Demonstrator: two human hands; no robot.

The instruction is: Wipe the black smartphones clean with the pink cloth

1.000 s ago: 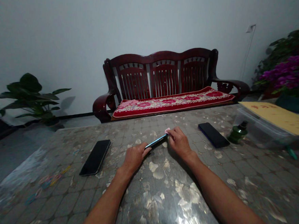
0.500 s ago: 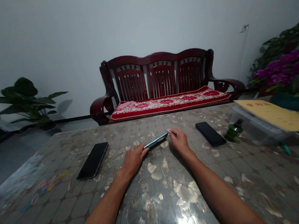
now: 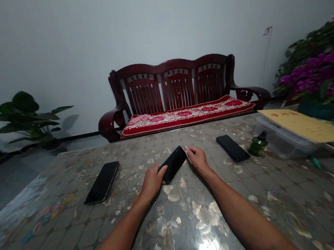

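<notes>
A black smartphone (image 3: pixel 174 164) is gripped at its lower left side by my left hand (image 3: pixel 153 179), thumb on the screen. The phone is raised at a slant with its dark screen turned toward me. At the phone's upper right edge, my right hand (image 3: pixel 197 158) pinches a thin pale pink piece (image 3: pixel 187 150), which looks soft like cloth; most of it is hidden by the fingers. A second black phone (image 3: pixel 102 182) lies flat on the table to the left. Another dark phone (image 3: pixel 233 148) rests to the right of my right hand.
A green bottle (image 3: pixel 258 143) with a black cap stands beside a clear plastic box (image 3: pixel 283 139) topped by a yellow sheet (image 3: pixel 307 125). Coloured rubber bands (image 3: pixel 54 210) lie on the patterned table (image 3: pixel 136 157). Behind it is a wooden bench (image 3: pixel 177 74).
My left hand has tilted the phone from nearly edge-on so its screen faces me. My right hand keeps its pinch on the pink piece close to the phone's edge.
</notes>
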